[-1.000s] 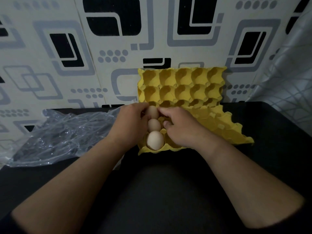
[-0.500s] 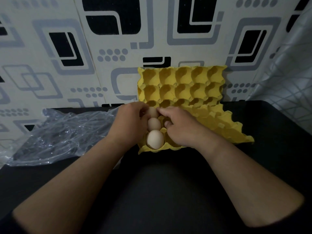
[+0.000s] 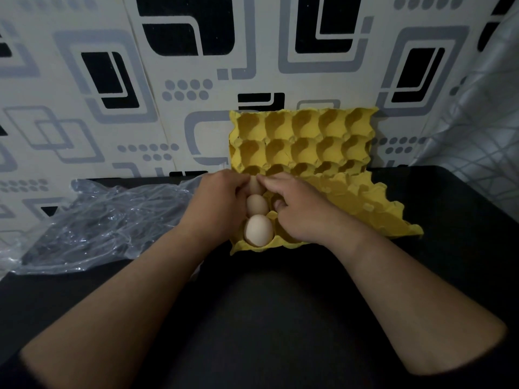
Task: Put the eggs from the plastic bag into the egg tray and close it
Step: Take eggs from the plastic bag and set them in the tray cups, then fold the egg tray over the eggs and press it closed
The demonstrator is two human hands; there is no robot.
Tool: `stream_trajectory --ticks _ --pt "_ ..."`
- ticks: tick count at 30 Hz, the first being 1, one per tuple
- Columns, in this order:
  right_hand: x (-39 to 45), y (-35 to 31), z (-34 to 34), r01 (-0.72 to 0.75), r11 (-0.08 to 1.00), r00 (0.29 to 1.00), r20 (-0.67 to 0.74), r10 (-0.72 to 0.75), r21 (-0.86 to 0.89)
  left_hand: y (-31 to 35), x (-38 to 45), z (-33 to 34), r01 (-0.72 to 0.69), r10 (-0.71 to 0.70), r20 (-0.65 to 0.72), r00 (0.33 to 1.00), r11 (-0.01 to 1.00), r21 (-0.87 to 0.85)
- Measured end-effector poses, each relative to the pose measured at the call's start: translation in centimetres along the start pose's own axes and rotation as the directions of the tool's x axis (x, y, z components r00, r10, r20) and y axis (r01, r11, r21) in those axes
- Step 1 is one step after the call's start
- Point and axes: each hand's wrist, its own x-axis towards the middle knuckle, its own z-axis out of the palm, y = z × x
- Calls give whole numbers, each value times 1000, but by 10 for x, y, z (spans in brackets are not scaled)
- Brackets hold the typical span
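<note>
Black desk (image 3: pixel 280 318); crumpled plastic bag (image 3: pixel 106 220) at its left edge. Yellow egg tray (image 3: pixel 351 203) open at the back edge, lid against the wall. My left hand (image 3: pixel 216 206) and right hand (image 3: pixel 303 209) pinch the third egg (image 3: pixel 255 185) in the tray's left column; I'd seat it gently, upright, before letting go.

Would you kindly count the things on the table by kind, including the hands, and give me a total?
Eggs: 3, in one column of the tray: near, middle, far, the far one between the fingertips of both hands
Egg trays: 1, yellow, lid upright
Plastic bags: 1
Hands: 2, left hand and right hand
Total: 7
</note>
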Motion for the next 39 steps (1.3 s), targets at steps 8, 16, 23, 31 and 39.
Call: stream_trajectory --ticks 8,16,23,31,39 --pt "2 2 1 12 1000 1000 21 -11 -22 1 -1 -1 37 -37 -13 999 999 15" --pt "3 3 1 6 1000 1000 11 -6 -9 3 0 -1 62 -62 3 998 998 32" --pt "2 4 -4 9 993 998 -64 -1 117 9 1 -4 116 -119 -85 989 992 -42" --pt "8 11 -36 66 938 957 -287 37 340 29 24 -7 218 -249 -189 950 961 -170" --pt "12 37 -63 33 921 944 -316 99 388 40 46 7 346 -397 -206 894 906 -243"
